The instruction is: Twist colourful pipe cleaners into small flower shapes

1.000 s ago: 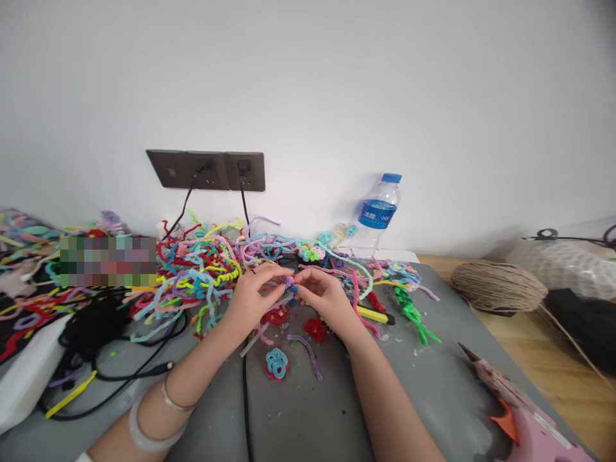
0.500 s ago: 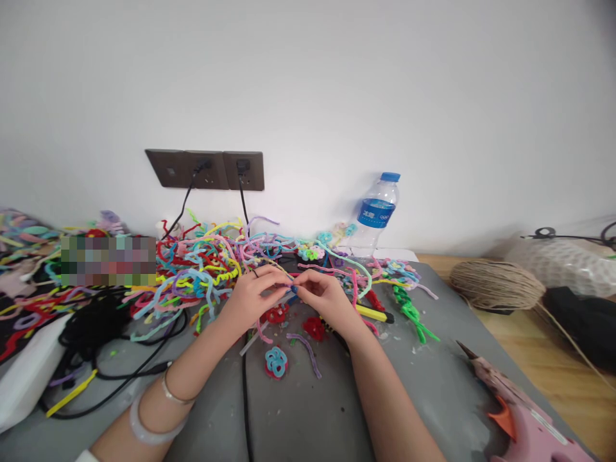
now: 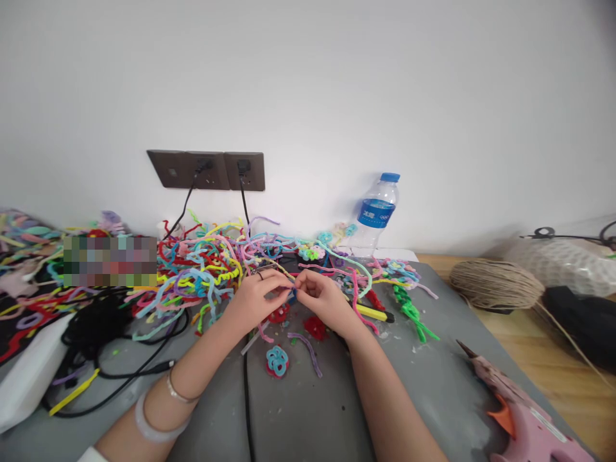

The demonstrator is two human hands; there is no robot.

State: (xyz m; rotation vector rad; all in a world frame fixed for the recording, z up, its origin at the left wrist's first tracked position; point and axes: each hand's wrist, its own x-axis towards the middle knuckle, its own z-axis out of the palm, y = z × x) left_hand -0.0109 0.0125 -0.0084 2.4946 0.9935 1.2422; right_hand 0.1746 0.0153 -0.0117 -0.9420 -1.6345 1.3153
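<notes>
From the head view, both hands meet over the far middle of the grey felt-like work mat (image 3: 298, 417). The left hand (image 3: 255, 296) and the right hand (image 3: 325, 296) have thumb and forefinger tips pressed together on one small dark-blue fuzzy pipe-cleaner piece (image 3: 292, 293), which sits between them just above the mat. It is too small for me to tell how it is bent. The other fingers are curled loosely and hold nothing that I can see. A pale thin stick (image 3: 248, 346) slants out from under the left hand; I cannot tell whether that hand grips it.

I judge the blue piece to be very light, with a soft pile over a thin wire core. It should bend easily and keep its bend, and it is not slippery. A fingertip pinch close to the bend looks like the best hold, since a grip further out would only flex the wire.

Just in front of the hands lie a red curled pipe-cleaner bit (image 3: 315, 327), a lilac pipe-cleaner strip (image 3: 308, 350) and a flat blue-and-red looped pipe-cleaner flower (image 3: 276, 361). Behind and to the left is a big tangled heap of many-coloured pipe cleaners (image 3: 202, 266). A yellow utility knife (image 3: 375, 314) lies just right of the right hand. A pink hot-glue gun (image 3: 524, 420) rests at the near right edge, well apart. A clear plastic water bottle with a blue cap (image 3: 378, 215) stands against the wall.
</notes>
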